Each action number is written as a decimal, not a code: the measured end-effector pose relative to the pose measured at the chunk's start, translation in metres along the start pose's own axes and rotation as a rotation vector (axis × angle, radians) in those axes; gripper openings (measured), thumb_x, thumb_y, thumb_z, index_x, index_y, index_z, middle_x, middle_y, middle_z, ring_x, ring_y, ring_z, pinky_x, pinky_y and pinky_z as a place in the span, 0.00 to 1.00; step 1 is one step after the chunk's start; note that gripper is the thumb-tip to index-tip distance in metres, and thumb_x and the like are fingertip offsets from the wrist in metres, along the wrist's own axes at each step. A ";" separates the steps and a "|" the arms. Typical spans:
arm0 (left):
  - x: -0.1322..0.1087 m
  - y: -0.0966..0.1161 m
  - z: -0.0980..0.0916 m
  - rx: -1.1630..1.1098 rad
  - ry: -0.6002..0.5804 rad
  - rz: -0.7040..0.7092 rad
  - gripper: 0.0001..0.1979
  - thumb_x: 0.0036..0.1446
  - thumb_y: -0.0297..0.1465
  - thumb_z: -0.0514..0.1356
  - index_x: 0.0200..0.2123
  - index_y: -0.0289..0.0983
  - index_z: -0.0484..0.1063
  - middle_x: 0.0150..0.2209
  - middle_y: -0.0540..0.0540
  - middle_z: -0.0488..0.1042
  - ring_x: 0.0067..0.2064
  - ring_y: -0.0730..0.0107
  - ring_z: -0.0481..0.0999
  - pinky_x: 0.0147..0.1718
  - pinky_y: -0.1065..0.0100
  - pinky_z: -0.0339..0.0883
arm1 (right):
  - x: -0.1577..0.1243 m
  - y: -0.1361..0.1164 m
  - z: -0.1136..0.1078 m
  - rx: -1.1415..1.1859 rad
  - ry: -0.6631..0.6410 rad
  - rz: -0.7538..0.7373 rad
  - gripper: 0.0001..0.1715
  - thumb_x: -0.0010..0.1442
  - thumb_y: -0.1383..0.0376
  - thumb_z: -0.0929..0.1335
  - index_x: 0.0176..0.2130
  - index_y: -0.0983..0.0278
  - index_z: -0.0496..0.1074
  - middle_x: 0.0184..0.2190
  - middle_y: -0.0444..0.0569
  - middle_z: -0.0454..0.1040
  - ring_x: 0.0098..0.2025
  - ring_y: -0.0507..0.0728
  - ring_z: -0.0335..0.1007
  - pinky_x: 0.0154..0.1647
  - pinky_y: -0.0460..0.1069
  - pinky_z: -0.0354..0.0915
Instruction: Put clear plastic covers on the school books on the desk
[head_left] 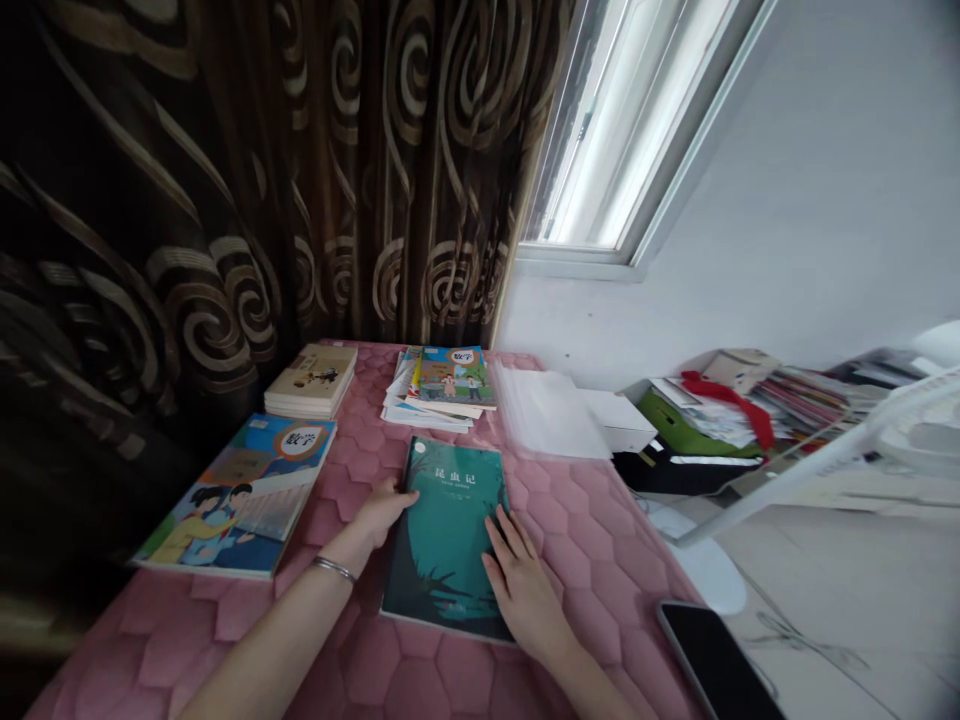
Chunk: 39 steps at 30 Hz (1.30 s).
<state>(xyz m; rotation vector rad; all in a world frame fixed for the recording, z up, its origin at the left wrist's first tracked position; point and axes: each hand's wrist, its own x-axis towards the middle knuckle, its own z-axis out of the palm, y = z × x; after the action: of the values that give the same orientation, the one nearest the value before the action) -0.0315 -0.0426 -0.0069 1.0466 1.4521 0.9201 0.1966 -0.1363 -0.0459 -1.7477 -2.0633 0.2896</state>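
Pink quilted cover (592, 560), teal book (450, 535), book piles (311, 382), perhaps plastic folders (551, 412)

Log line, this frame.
left hand: at teal paperback book, left edge; right hand: over its right side; book: closed, on pink quilted fabric

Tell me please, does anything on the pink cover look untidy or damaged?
Yes, slightly: papers stick out unevenly under the far math book, unlike the neat stack left of it. I see no damage.
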 end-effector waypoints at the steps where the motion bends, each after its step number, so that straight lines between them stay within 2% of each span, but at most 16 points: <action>1: -0.002 -0.002 0.002 -0.031 -0.005 -0.006 0.15 0.47 0.33 0.67 0.37 0.36 0.68 0.35 0.44 0.78 0.38 0.62 0.78 0.36 0.66 0.71 | 0.000 0.000 0.000 0.009 0.002 0.002 0.32 0.68 0.55 0.54 0.64 0.67 0.60 0.69 0.51 0.50 0.69 0.62 0.44 0.67 0.60 0.52; 5: -0.012 -0.004 0.009 -0.096 0.019 0.034 0.17 0.50 0.32 0.64 0.42 0.37 0.65 0.44 0.42 0.76 0.45 0.65 0.77 0.43 0.67 0.69 | 0.002 0.003 0.005 0.120 0.090 0.066 0.31 0.66 0.53 0.55 0.62 0.64 0.62 0.68 0.53 0.52 0.67 0.62 0.50 0.65 0.61 0.56; 9: -0.026 -0.001 0.010 -0.182 -0.001 0.265 0.17 0.49 0.35 0.64 0.41 0.38 0.64 0.41 0.44 0.76 0.45 0.63 0.75 0.47 0.64 0.67 | 0.010 0.012 0.008 0.339 0.246 0.157 0.39 0.62 0.48 0.60 0.65 0.66 0.55 0.65 0.58 0.56 0.66 0.65 0.53 0.64 0.64 0.56; 11: -0.034 0.002 0.010 -0.219 -0.027 0.347 0.18 0.48 0.37 0.64 0.40 0.38 0.63 0.40 0.45 0.76 0.44 0.62 0.75 0.47 0.63 0.66 | 0.017 0.015 0.004 0.507 0.263 0.194 0.45 0.61 0.47 0.62 0.67 0.65 0.49 0.64 0.58 0.59 0.65 0.65 0.55 0.63 0.64 0.58; 13: -0.041 0.005 0.010 -0.243 -0.033 0.375 0.19 0.48 0.38 0.64 0.41 0.39 0.63 0.40 0.46 0.75 0.44 0.63 0.74 0.47 0.64 0.66 | 0.022 0.014 -0.004 0.679 0.216 0.250 0.45 0.60 0.46 0.62 0.68 0.64 0.48 0.64 0.56 0.60 0.63 0.65 0.59 0.61 0.62 0.61; 16: -0.050 0.010 0.009 -0.285 -0.015 0.382 0.19 0.47 0.38 0.65 0.41 0.39 0.64 0.40 0.47 0.75 0.44 0.65 0.74 0.46 0.66 0.64 | 0.025 0.006 -0.019 0.956 0.063 0.402 0.40 0.60 0.44 0.63 0.63 0.62 0.60 0.58 0.55 0.68 0.57 0.66 0.67 0.54 0.61 0.68; 18: -0.052 0.013 0.008 -0.339 -0.001 0.378 0.20 0.45 0.39 0.67 0.39 0.39 0.66 0.38 0.48 0.76 0.43 0.65 0.74 0.44 0.66 0.64 | 0.023 -0.002 -0.026 1.161 -0.011 0.498 0.38 0.56 0.44 0.67 0.58 0.63 0.67 0.52 0.56 0.75 0.51 0.67 0.73 0.50 0.61 0.71; 21: -0.052 0.015 0.005 -0.430 0.000 0.343 0.21 0.41 0.40 0.70 0.36 0.37 0.69 0.36 0.47 0.76 0.40 0.64 0.74 0.42 0.66 0.64 | 0.020 -0.011 -0.033 1.361 -0.003 0.507 0.37 0.46 0.46 0.74 0.50 0.63 0.73 0.44 0.54 0.79 0.45 0.66 0.76 0.46 0.59 0.72; 24: -0.049 0.014 0.002 -0.500 -0.012 0.296 0.23 0.38 0.41 0.72 0.35 0.36 0.71 0.35 0.47 0.77 0.38 0.65 0.74 0.41 0.66 0.64 | 0.022 -0.018 -0.040 1.407 0.024 0.459 0.35 0.43 0.48 0.77 0.47 0.62 0.75 0.43 0.52 0.80 0.43 0.65 0.77 0.44 0.58 0.73; 26: -0.046 0.014 0.001 -0.532 -0.024 0.283 0.24 0.37 0.41 0.72 0.35 0.36 0.72 0.36 0.46 0.77 0.38 0.65 0.74 0.41 0.66 0.64 | 0.028 -0.022 -0.051 1.375 0.027 0.422 0.34 0.44 0.49 0.76 0.47 0.62 0.75 0.43 0.51 0.80 0.43 0.64 0.76 0.42 0.57 0.72; 29: -0.039 0.019 0.002 -0.527 -0.021 0.278 0.23 0.36 0.42 0.73 0.33 0.36 0.72 0.34 0.47 0.76 0.38 0.66 0.73 0.41 0.67 0.65 | 0.041 -0.031 -0.081 1.193 0.059 0.304 0.33 0.46 0.48 0.75 0.47 0.62 0.74 0.44 0.50 0.79 0.44 0.63 0.75 0.41 0.54 0.71; 32: -0.032 0.035 -0.002 -0.439 0.017 0.227 0.22 0.40 0.46 0.71 0.32 0.36 0.71 0.35 0.46 0.75 0.40 0.65 0.73 0.38 0.68 0.66 | 0.053 -0.044 -0.121 0.848 0.091 0.103 0.26 0.54 0.48 0.70 0.46 0.61 0.74 0.42 0.48 0.79 0.42 0.60 0.75 0.40 0.50 0.69; 34: -0.031 0.053 -0.010 -0.422 -0.010 0.158 0.23 0.48 0.49 0.66 0.37 0.36 0.71 0.41 0.42 0.74 0.43 0.62 0.73 0.36 0.66 0.68 | 0.057 -0.054 -0.143 0.580 0.124 -0.013 0.21 0.58 0.49 0.66 0.42 0.61 0.74 0.34 0.45 0.79 0.33 0.56 0.74 0.33 0.47 0.67; 37: -0.031 0.082 -0.029 -0.562 -0.237 0.043 0.30 0.57 0.56 0.53 0.44 0.35 0.70 0.47 0.36 0.74 0.45 0.57 0.75 0.37 0.59 0.72 | 0.056 -0.065 -0.155 0.092 0.262 -0.178 0.16 0.62 0.53 0.64 0.36 0.61 0.74 0.22 0.43 0.76 0.23 0.53 0.70 0.24 0.45 0.61; 39: -0.030 0.095 -0.043 -0.663 -0.394 -0.002 0.33 0.59 0.57 0.47 0.47 0.33 0.70 0.45 0.35 0.76 0.45 0.54 0.76 0.40 0.54 0.73 | 0.052 -0.068 -0.145 -0.206 0.362 -0.404 0.11 0.64 0.62 0.63 0.40 0.62 0.74 0.26 0.46 0.78 0.27 0.53 0.73 0.27 0.45 0.62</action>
<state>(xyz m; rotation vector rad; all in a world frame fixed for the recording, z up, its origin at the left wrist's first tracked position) -0.0611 -0.0411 0.0969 0.6708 0.7359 1.0251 0.1938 -0.1139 0.1215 -1.3182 -2.1591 -0.3446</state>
